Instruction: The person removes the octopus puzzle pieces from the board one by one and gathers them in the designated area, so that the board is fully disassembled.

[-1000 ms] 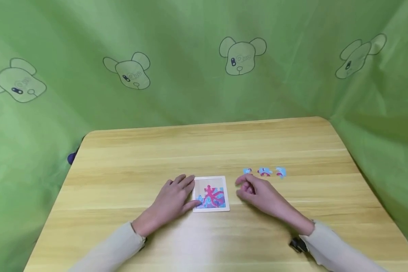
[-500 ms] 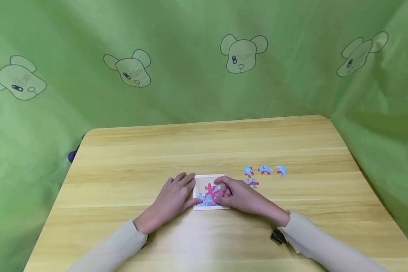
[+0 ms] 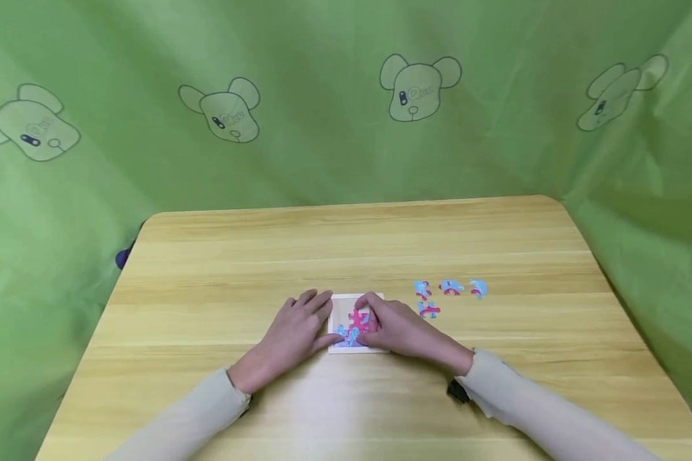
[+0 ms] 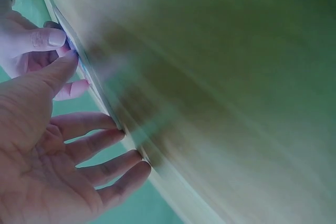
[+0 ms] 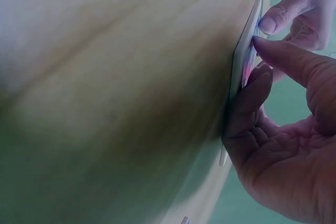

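Observation:
A small white-rimmed puzzle tray [image 3: 357, 350] lies on the table, partly filled with pink, blue and purple jigsaw pieces [image 3: 355, 319]. My left hand [image 3: 295, 333] rests at the tray's left side, fingers spread at the rim and thumb reaching over its lower left corner. Over the tray's right half is my right hand [image 3: 400, 328], with bent fingers and the thumb tip at the pieces; I cannot tell whether it pinches one. That hand hides the tray's right side. In the right wrist view, the right thumb meets the tray face beside the left thumb.
Several loose blue-and-pink jigsaw pieces lie right of the tray, including one in the back row [image 3: 451, 287] and one nearer [image 3: 428, 310]. The wooden table [image 3: 254, 256] has a green curtain [image 3: 323, 160] behind it and at its sides.
My right hand has moved left from beside the loose pieces onto the tray, uncovering a nearer loose piece. The left hand stays at the tray's left side.

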### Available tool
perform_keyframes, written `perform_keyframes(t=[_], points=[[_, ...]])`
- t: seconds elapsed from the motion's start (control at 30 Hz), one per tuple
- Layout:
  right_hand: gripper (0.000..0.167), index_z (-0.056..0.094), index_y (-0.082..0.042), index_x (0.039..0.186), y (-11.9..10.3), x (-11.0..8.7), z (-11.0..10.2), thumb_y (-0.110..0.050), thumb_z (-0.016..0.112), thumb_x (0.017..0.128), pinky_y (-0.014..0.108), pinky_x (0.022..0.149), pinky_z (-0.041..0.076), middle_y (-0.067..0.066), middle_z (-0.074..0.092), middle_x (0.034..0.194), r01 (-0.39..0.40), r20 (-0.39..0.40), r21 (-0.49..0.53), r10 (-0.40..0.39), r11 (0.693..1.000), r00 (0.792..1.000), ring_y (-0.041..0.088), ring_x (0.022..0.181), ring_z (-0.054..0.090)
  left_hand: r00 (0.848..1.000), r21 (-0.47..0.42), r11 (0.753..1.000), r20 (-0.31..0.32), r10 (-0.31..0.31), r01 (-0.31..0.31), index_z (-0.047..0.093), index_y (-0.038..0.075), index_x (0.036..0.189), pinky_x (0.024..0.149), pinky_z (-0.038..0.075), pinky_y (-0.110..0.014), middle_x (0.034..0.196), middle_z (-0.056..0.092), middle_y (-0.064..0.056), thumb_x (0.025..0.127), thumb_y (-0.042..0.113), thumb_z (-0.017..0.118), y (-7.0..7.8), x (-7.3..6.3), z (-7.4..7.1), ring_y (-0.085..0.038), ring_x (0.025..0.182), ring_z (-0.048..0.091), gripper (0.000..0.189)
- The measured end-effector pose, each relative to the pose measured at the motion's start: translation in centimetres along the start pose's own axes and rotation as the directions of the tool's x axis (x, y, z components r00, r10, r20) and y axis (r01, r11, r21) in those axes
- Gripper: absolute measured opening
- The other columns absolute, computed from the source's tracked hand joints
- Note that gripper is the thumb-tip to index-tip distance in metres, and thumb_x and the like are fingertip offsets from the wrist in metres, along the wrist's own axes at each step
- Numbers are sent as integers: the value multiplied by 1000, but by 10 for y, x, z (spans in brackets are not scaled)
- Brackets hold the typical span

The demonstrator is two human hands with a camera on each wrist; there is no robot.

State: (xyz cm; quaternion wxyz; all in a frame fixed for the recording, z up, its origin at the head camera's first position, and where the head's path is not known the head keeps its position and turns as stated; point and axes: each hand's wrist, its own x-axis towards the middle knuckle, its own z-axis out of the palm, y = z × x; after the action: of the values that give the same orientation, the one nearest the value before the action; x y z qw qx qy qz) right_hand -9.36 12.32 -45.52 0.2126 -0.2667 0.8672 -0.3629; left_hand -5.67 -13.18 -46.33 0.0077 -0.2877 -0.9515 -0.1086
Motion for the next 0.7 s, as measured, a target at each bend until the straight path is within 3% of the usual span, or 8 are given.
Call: perform_keyframes(t=[0.27,0.53,0.7], points=[[49,55,-9,132,-2,-1,2,-13,87,95,28,62,44,-3,58,84,22,-21,-19,-22,1000,1000,11,67,51,1000,5,1000,14,-2,2,65,-4,147,105,51,-65,159,56,-19,103,54,73,1,0,0,-45,142,54,73],[45,58,-15,132,-2,-4,8,-15,86,96,33,71,50,2,57,110,22,-102,-67,-29,997,994,16,85,54,1000,15,1000,7,4,-4,65,-5,147,105,52,-64,159,56,-20,103,54,72,0,0,1,-45,142,54,74],[29,61,-17,126,-1,-5,9,-13,79,102,31,67,48,-3,61,105,46,-145,-42,-51,998,988,14,79,54,1000,18,1000,2,8,-8,66,-4,146,104,52,-65,159,56,-20,103,54,73,1,0,2,-45,141,55,73]])
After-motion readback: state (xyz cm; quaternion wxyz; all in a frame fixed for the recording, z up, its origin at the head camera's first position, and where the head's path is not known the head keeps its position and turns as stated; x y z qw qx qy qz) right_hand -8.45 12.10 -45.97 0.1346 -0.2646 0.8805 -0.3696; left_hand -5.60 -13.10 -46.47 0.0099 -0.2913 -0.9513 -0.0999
